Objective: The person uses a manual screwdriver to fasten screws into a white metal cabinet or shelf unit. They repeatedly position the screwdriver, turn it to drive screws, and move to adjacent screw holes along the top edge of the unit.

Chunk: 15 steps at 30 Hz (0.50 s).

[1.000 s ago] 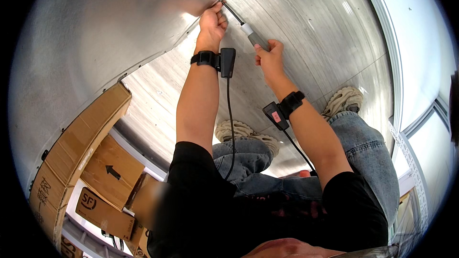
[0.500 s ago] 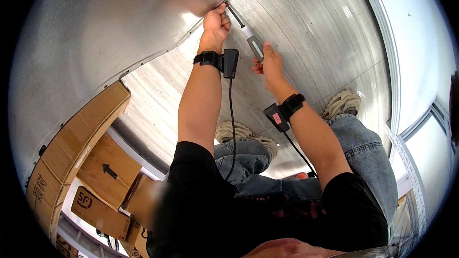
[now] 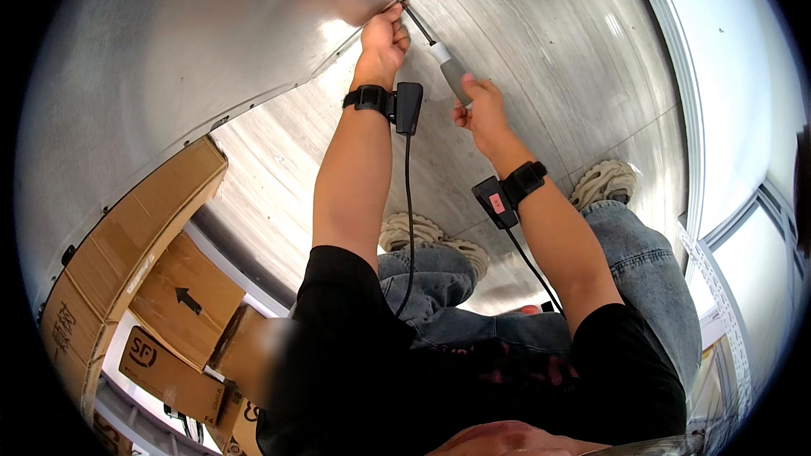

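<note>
Screwdriver work at a metal seam, upper centre.

Left hand [image 3: 382, 38] pinching the shaft tip against the metal panel [image 3: 194, 42]; screwdriver [image 3: 439, 55] slanting down-right; right hand [image 3: 481, 110] clenched round the grey handle. Probably light, rigid; best held at the handle. Cardboard boxes [image 3: 144, 245] lower left.

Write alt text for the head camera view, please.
A person's right hand holds a screwdriver whose tip meets a seam in a metal panel, where the left hand steadies it. Cardboard boxes sit at lower left.
</note>
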### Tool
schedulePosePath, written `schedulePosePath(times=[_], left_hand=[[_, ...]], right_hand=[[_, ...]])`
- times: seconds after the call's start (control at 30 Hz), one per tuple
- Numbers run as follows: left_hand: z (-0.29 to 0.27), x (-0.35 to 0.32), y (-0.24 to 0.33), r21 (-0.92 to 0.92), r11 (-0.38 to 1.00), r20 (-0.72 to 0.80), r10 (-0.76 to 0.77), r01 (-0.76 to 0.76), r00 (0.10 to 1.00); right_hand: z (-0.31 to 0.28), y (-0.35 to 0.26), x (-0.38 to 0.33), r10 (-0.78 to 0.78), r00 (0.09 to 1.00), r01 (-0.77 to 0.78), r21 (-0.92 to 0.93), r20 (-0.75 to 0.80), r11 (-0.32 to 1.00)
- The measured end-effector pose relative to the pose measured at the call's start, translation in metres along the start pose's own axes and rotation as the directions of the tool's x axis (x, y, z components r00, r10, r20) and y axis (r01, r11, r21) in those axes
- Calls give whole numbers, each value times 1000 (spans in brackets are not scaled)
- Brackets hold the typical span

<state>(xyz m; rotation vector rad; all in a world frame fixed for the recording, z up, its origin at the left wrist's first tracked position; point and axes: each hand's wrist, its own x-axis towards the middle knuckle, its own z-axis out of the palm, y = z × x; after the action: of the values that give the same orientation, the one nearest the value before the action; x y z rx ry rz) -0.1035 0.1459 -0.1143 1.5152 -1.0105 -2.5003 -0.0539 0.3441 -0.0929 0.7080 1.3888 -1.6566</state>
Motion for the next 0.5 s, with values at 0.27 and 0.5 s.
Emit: schedulePosePath(times=[0.27, 0.5], left_hand=[[-6, 8, 0, 27, 1000, 37, -16, 15, 999], [-5, 4, 1, 18, 1000, 19, -9, 9, 1000]], right_hand=[[10, -5, -4, -186, 981, 163, -311, -45, 936], [9, -1, -3, -66, 997, 56, -199, -43, 978]])
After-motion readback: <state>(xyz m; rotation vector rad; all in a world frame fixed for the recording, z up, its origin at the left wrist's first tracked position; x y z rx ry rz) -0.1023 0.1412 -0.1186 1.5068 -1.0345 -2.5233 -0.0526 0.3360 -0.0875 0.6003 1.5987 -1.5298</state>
